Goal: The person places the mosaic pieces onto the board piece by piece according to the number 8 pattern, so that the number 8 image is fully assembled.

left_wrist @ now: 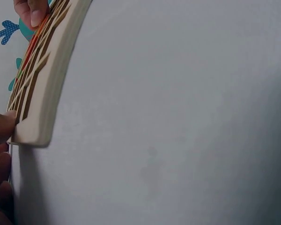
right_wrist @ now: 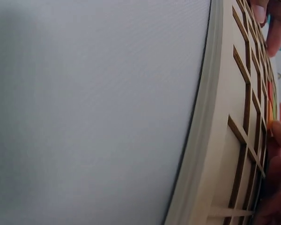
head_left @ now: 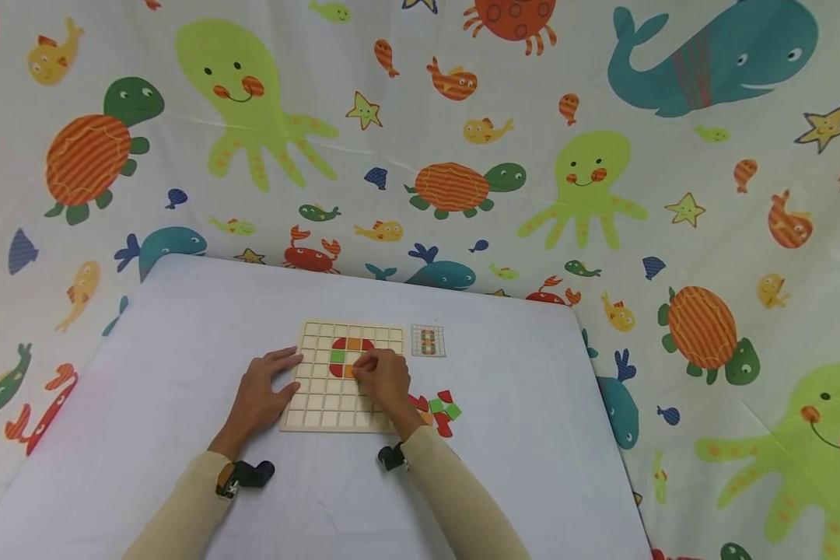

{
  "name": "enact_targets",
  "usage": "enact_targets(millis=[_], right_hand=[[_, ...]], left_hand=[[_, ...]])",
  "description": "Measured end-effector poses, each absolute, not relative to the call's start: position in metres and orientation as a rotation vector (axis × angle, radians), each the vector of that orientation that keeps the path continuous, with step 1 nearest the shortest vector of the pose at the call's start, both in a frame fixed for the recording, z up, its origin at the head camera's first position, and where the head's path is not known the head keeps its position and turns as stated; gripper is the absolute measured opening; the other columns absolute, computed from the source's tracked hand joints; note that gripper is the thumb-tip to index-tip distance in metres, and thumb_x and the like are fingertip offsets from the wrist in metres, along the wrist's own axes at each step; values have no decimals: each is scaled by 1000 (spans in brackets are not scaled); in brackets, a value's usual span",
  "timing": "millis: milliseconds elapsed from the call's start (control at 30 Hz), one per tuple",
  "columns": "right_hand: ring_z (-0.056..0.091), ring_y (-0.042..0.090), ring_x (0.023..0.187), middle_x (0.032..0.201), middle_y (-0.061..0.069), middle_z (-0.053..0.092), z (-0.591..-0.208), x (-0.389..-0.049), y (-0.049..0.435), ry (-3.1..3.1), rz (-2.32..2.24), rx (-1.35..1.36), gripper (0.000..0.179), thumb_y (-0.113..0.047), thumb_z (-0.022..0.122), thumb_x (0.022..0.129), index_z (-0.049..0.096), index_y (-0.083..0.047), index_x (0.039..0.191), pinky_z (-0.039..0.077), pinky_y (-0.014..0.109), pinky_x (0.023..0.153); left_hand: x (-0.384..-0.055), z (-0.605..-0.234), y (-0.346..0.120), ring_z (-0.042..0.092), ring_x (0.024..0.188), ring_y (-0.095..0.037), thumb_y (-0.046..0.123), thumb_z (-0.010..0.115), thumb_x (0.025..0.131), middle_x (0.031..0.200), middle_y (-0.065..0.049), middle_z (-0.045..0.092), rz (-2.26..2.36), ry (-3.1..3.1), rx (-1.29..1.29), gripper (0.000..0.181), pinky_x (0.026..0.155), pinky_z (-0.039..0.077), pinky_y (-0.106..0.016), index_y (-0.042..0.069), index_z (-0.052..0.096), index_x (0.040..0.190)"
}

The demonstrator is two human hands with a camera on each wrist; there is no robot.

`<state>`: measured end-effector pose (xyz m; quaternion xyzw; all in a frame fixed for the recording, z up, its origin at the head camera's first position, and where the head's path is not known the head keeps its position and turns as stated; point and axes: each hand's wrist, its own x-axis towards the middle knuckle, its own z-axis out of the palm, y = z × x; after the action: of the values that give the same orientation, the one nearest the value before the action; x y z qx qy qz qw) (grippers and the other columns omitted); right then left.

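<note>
A wooden grid board (head_left: 315, 405) lies on the white table. Set in its cells are red curved tiles (head_left: 337, 343), an orange tile (head_left: 353, 343) and a green tile (head_left: 337, 356). My right hand (head_left: 385, 379) is over the board, thumb and fingertips pinching a second orange tile (head_left: 348, 372) at a cell in the lower row of the pattern. That tile also shows beside the thumb in the right wrist view. On the board's left edge rests my left hand (head_left: 260, 393), thumb and fingers spread apart; the left wrist view shows its thumb (left_wrist: 1, 127) at the rim.
Right of the board lies a small pattern card (head_left: 428, 341) with a printed grid. Loose red, green and orange tiles (head_left: 437, 406) are scattered by the right forearm, which partly covers them. A curtain (head_left: 392, 257) printed with sea animals hangs behind the table.
</note>
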<state>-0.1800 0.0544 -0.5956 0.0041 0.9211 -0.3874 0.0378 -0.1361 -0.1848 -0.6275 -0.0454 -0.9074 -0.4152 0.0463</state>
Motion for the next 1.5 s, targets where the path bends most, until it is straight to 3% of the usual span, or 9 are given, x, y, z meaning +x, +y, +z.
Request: enact_targets(millis=[267, 567, 867, 1067, 1267, 1500], right_hand=[[61, 5, 75, 82, -7, 73, -596, -174, 86, 2759, -1375, -10, 9, -22, 86, 90, 81, -20, 97, 49, 24, 68], [60, 14, 66, 84, -2, 74, -591, -161, 144, 2743, -1461, 90, 11, -20, 84, 91, 81, -19, 102, 50, 26, 56], [60, 17, 72, 84, 0, 69, -593, -143, 196, 2852, -1295, 495, 17, -22, 89, 86, 81, -20, 100, 45, 28, 57], [59, 20, 79, 85, 3, 69, -596, -135, 208, 2871, -1187, 528, 20, -24, 91, 84, 80, -16, 98, 44, 31, 65], [59, 19, 80, 85, 2, 70, -600, -133, 207, 2850, -1175, 511, 14, -18, 89, 85, 79, -15, 94, 43, 30, 65], [60, 18, 80, 88, 3, 72, -602, -135, 206, 2846, -1246, 424, 22, -13, 88, 87, 70, -15, 99, 45, 30, 66]], left_hand=[[-136, -627, -185, 48, 138, -46, 3, 75, 93, 159, -20, 53, -1273, -2782, -144, 53, 113, 37, -64, 2, 64, 144], [-136, -625, -185, 47, 138, -46, 3, 74, 93, 158, -21, 53, -1255, -2784, -143, 52, 113, 36, -64, 1, 63, 144], [-137, -627, -184, 47, 138, -45, 3, 74, 93, 158, -21, 53, -1279, -2779, -137, 52, 113, 36, -63, 2, 63, 144], [-137, -629, -186, 48, 136, -45, 1, 75, 92, 158, -21, 54, -1263, -2761, -138, 52, 111, 37, -62, 1, 64, 143], [-136, -631, -186, 50, 134, -45, 1, 75, 92, 156, -22, 55, -1265, -2742, -161, 52, 109, 38, -62, 0, 65, 142], [-135, -632, -186, 51, 132, -45, 0, 76, 91, 155, -22, 56, -1254, -2727, -172, 51, 108, 38, -62, 0, 65, 141]])
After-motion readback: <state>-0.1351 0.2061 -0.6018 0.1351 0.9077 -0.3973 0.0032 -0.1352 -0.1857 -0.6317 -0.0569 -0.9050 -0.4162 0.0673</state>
